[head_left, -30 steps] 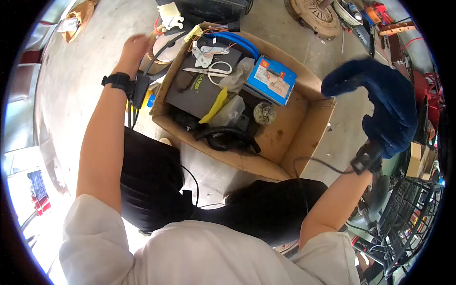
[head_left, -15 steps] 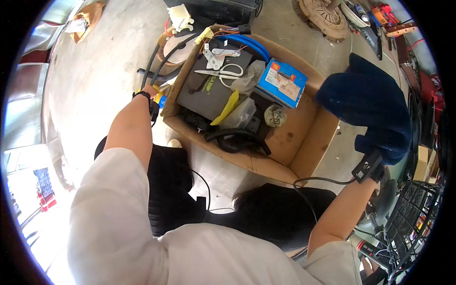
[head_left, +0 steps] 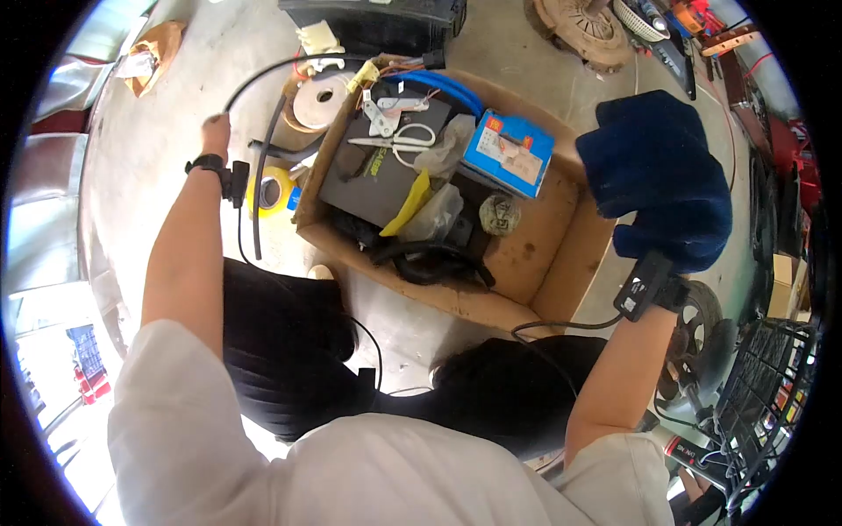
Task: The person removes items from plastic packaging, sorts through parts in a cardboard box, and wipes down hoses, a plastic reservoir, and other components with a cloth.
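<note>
My left hand (head_left: 217, 137) is closed around one end of a thin black cable (head_left: 279, 67), left of a cardboard box (head_left: 438, 296). The cable arcs from the fist over to the box's upper left corner. Dark blue fabric, a thick glove or a cloth, hides my right hand (head_left: 660, 180) and its fingers, right of the box. Inside the box lie white-handled scissors (head_left: 410, 142), a dark flat case (head_left: 364, 188), a blue carton (head_left: 509, 155), clear plastic bags (head_left: 434, 213), a yellow strip (head_left: 408, 206) and a black hose (head_left: 434, 263).
Beside the box's left side are a white disc-shaped roll (head_left: 319, 103), yellow tape (head_left: 269, 192) and black tubing (head_left: 285, 151). A black container (head_left: 377, 24) stands behind. A rusty round metal part (head_left: 583, 33) is at the back right, a wire basket (head_left: 759, 394) at the lower right.
My left hand went down toward the items beside the box, then came up and left with the black cable. The blue fabric on my right hand has shifted and changed shape.
</note>
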{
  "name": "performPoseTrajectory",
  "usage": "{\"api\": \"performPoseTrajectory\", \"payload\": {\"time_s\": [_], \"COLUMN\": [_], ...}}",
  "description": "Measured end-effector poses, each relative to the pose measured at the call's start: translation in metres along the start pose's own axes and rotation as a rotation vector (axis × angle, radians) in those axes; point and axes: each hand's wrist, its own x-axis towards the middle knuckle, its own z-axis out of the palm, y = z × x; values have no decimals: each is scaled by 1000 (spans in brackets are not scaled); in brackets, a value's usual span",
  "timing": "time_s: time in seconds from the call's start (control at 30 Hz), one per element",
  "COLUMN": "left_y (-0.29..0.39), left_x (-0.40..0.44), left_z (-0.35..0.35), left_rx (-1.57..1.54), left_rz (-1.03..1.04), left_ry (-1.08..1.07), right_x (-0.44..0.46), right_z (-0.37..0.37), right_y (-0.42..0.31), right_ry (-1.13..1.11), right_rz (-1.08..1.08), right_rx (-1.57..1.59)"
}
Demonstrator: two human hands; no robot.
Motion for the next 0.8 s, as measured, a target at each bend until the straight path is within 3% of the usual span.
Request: {"api": "performPoseTrajectory", "payload": {"time_s": [0.07,0.13,0.17,0.3,0.33,0.4,0.47,0.5,0.6,0.7,0.8], "left_y": [59,134,162,240,246,255,259,256,247,255,263], "left_x": [-10,-60,-83,-205,-233,-295,-338,-349,-371,-385,-386], "left_z": [-21,-44,-53,-54,-44,-22,1,16,37,34,27], "left_rx": [-126,-54,-97,-334,-269,-275,143,197,147,-17,-71], "left_rz": [160,459,588,783,896,814,1172,1349,1320,1522,1591], "left_ry": [158,263,214,201,202,-98,-166,-144,-428,-461,-397], "right_x": [1,1,1,-16,-23,-38,-55,-64,-70,-47,-33], "right_z": [12,26,34,71,81,100,117,125,131,107,78], "right_y": [-6,-13,-16,-27,-28,-24,-17,-15,-12,-14,-9], "right_ry": [-60,-145,-202,-488,-554,-627,-614,-547,-336,-385,-404], "right_rz": [-7,-19,-30,-181,-252,-392,-466,-455,-381,-190,-113], "right_rx": [-14,-54,-93,-335,-416,-588,-737,-778,-771,-519,-428]}}
